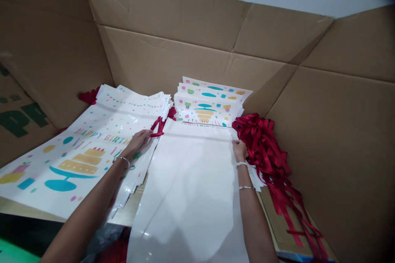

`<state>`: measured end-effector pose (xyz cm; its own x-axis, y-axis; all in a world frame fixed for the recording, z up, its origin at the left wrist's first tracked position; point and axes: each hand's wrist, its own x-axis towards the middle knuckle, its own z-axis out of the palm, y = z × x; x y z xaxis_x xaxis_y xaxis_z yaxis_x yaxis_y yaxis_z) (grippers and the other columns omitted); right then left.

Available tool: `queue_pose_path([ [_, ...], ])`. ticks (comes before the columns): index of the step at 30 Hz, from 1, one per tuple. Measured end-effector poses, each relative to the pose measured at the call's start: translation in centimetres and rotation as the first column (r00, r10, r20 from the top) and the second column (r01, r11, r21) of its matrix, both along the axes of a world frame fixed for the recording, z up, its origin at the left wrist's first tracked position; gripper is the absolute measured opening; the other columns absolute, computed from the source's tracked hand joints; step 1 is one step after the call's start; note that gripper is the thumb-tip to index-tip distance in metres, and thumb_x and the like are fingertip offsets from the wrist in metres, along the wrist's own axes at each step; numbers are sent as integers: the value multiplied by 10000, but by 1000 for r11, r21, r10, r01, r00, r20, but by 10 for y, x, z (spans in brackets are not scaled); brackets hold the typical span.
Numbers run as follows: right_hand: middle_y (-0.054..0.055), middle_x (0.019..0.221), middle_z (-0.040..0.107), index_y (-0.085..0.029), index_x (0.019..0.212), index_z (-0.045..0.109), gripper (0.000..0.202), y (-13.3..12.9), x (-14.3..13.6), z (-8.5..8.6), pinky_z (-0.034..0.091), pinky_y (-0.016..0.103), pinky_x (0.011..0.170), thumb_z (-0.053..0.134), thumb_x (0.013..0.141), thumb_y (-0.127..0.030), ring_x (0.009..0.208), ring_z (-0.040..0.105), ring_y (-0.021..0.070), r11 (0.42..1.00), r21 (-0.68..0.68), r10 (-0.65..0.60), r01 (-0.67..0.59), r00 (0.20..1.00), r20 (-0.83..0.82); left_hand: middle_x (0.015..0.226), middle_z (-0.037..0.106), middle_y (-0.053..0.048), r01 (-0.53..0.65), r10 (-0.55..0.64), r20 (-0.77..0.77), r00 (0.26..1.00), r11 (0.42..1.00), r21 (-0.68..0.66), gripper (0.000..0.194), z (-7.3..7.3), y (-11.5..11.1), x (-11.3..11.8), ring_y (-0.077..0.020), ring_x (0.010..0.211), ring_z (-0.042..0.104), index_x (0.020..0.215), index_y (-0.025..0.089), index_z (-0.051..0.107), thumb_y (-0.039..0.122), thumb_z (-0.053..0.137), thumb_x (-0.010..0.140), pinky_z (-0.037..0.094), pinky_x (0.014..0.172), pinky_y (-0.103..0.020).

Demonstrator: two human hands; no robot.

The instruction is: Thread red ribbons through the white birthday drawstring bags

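Observation:
A long glossy sheet, plain white on its upper side (pixel 194 189), lies before me with its near end at the bottom of the view. At its right edge, my right hand (pixel 240 150) is closed on the border, beside a big heap of red ribbons (pixel 262 141). My left hand (pixel 141 141) has its fingers pinched on a red ribbon loop (pixel 158 126), between the white sheet and a pile of birthday-printed sheets (pixel 83 160). Cake, balloons and "HAPPY BIRTH" lettering show on that pile.
More printed sheets (pixel 205 107) stand folded up against the back of a tall cardboard box wall (pixel 185 45). Cardboard also rises on both sides. Ribbon tails hang over a flat brown carton (pixel 286 222) at the lower right. Another bit of red ribbon (pixel 89 96) lies at the far left.

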<state>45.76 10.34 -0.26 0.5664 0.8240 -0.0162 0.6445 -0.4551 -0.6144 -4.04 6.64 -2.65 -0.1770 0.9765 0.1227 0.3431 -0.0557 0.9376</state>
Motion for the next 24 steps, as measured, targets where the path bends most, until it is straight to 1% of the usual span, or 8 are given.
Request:
queue_pose_path([
  [3,133,1254,711,-227,1219,754,354,0,1,-1,489,334,860,517,1003,-375,1146,653,306,1000,-7,-12,12,1000,2,581,395,37,22,-12,180,984,998,-56,482,-3,1,-2,-117,489,337,1016,147,654,591,627,831,189,469,-249],
  [6,124,1264,709,-245,1233,751,358,0,0,-1,495,335,883,502,1008,-370,1147,654,296,1000,-7,-17,17,1000,12,578,400,36,45,-25,218,976,995,-86,405,-3,1,-1,-101,472,324,859,169,612,555,705,782,162,449,-243],
  [9,117,1286,700,-261,1252,744,372,-1,-1,-1,493,359,914,478,1013,-364,1164,649,303,1000,-12,-19,19,1000,18,565,368,47,66,-44,241,970,994,-85,406,0,-2,1,-89,462,285,787,183,550,556,709,797,143,449,-240],
  [12,126,1297,693,-261,1273,735,390,-2,-2,0,494,385,926,458,1015,-354,1171,647,318,999,-21,-23,24,1000,21,581,395,45,58,-42,270,962,997,-53,447,4,-3,4,-81,481,301,799,175,553,586,727,786,179,465,-227],
  [15,132,1296,692,-255,1275,735,395,-2,-3,2,495,396,932,454,1016,-356,1173,647,325,999,-26,-20,21,1000,24,577,413,50,50,-40,301,953,998,-27,501,6,-2,5,-80,496,327,860,150,617,583,809,695,203,482,-224],
  [19,142,1295,691,-246,1284,734,404,-2,-3,1,493,402,940,455,1016,-363,1177,644,330,999,-30,-22,23,999,32,571,446,49,13,-2,319,948,999,-31,560,3,2,5,-77,492,329,886,136,654,565,869,597,191,490,-225],
  [21,143,1293,691,-247,1290,732,408,-2,-3,0,493,402,940,452,1014,-355,1176,644,328,999,-31,-22,24,999,34,583,476,38,-17,26,314,949,999,-31,568,1,4,4,-78,490,339,874,135,659,572,871,578,194,488,-227],
  [24,151,1281,694,-241,1291,734,416,-1,-3,-1,497,391,932,445,1011,-347,1170,646,323,999,-30,-23,24,999,37,585,483,31,-41,45,306,951,999,-21,577,0,5,2,-82,487,353,864,130,668,592,864,579,199,481,-228],
])
